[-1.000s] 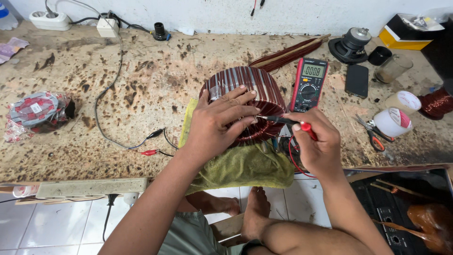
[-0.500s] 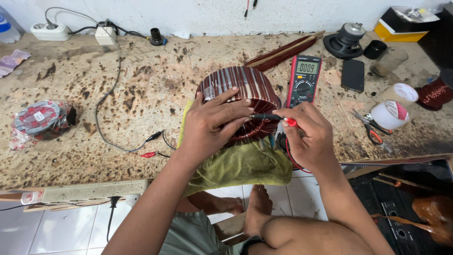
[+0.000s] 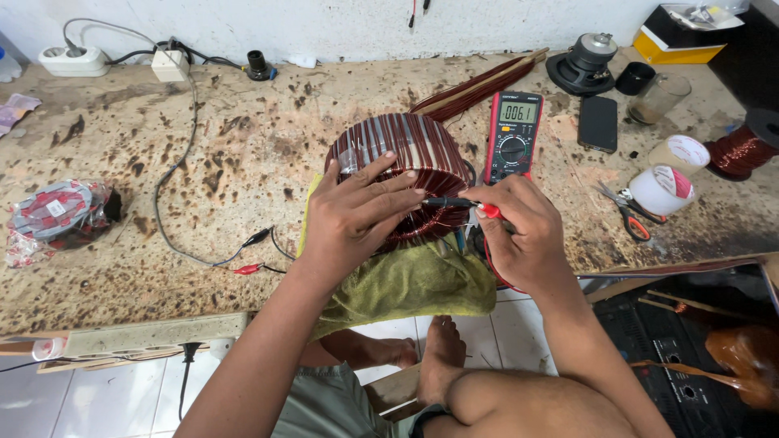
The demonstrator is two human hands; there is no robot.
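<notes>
A wrapped reel (image 3: pixel 61 215) lies at far left on the stained workbench (image 3: pixel 162 243). The left hand (image 3: pixel 353 223) rests with fingers spread on a striped toroidal coil (image 3: pixel 406 154) at centre. The right hand (image 3: pixel 523 235) pinches a red probe (image 3: pixel 458 203) against the coil, near a multimeter (image 3: pixel 513 134).

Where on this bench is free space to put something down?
The biggest bare patch lies left of the coil, between the cable, the wrapped roll and the power strip. The right side is crowded: meter, phone, tape rolls and scissors.
</notes>
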